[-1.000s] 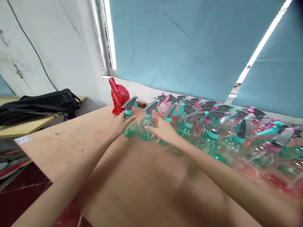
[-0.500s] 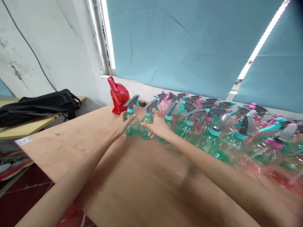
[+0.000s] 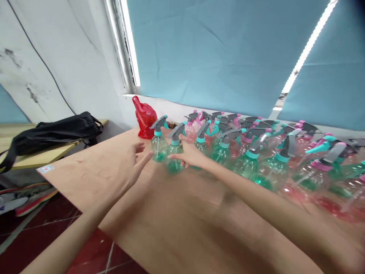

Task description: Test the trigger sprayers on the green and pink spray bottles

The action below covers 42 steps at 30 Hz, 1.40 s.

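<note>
My right hand [image 3: 189,152] is wrapped round the body of a green spray bottle [image 3: 175,163] with a turquoise collar and grey trigger head. This bottle is upright, low at the table top, and its base is slightly blurred. My left hand [image 3: 135,163] is open, thumb and fingers apart, with nothing in it. Just beyond its fingertips stands another green spray bottle [image 3: 159,148], the leftmost of the group. Right of my right hand is a further turquoise-collared spray bottle [image 3: 201,142], its lower part partly hidden by that hand.
Rows of green and pink spray bottles [image 3: 275,171] fill the right side of the wooden table [image 3: 159,217]. A red plastic bag [image 3: 146,120] stands at the back left. Left of the table, a black bag [image 3: 54,131] lies on a bench, with shoes [image 3: 28,198] below.
My left hand has come away from the leftmost bottle, moving left and towards me. The bottle in my right hand has shifted slightly towards me. The view has turned a little.
</note>
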{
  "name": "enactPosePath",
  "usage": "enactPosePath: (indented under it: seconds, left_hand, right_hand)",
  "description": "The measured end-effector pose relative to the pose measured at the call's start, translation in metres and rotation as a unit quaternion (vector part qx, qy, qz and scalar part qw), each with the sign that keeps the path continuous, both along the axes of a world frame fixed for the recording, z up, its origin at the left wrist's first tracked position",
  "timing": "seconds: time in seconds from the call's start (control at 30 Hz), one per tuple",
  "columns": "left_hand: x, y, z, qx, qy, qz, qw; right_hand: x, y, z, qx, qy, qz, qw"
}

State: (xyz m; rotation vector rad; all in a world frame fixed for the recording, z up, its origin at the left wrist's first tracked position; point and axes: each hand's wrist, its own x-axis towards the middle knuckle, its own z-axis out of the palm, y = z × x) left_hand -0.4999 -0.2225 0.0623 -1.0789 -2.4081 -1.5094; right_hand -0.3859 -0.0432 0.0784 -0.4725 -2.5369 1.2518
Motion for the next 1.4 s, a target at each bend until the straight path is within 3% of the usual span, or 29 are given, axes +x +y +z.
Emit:
enactPosePath:
  seconds: [0.1,0.27,0.47,0.73,0.87,1.07,1.2,1.4]
  left_hand:
    - [0.032,0.002,0.009,-0.034,0.007,-0.076,0.997]
    - [0.093,0.03,0.025,-0.036,0.001,-0.236,0.971]
    - [0.167,0.074,0.025,-0.01,-0.048,-0.348,0.936]
    - [0.26,0.135,0.011,0.044,-0.107,-0.449,0.886]
    - [0.279,0.164,0.009,0.052,-0.099,-0.47,0.876]
    - [0.286,0.188,0.012,0.033,-0.094,-0.478,0.873]
    - [0.288,0.195,0.013,0.013,-0.105,-0.484,0.869]
    - [0.289,0.197,0.019,-0.007,-0.095,-0.497,0.862]
  right_hand:
    - [0.033,-0.009,-0.006,0.04,0.034,0.043,0.998]
    - [0.103,-0.024,-0.016,0.113,0.111,0.09,0.983]
    - [0.192,-0.022,-0.023,0.127,0.055,0.003,0.99]
    - [0.287,0.013,-0.043,0.207,0.051,-0.07,0.974]
    - [0.331,0.04,-0.061,0.23,0.0,-0.096,0.969]
    - [0.383,0.072,-0.096,0.233,-0.051,-0.147,0.96]
    - [0.386,0.08,-0.105,0.239,-0.037,-0.143,0.96]
    - [0.364,0.088,-0.105,0.235,-0.037,-0.119,0.964]
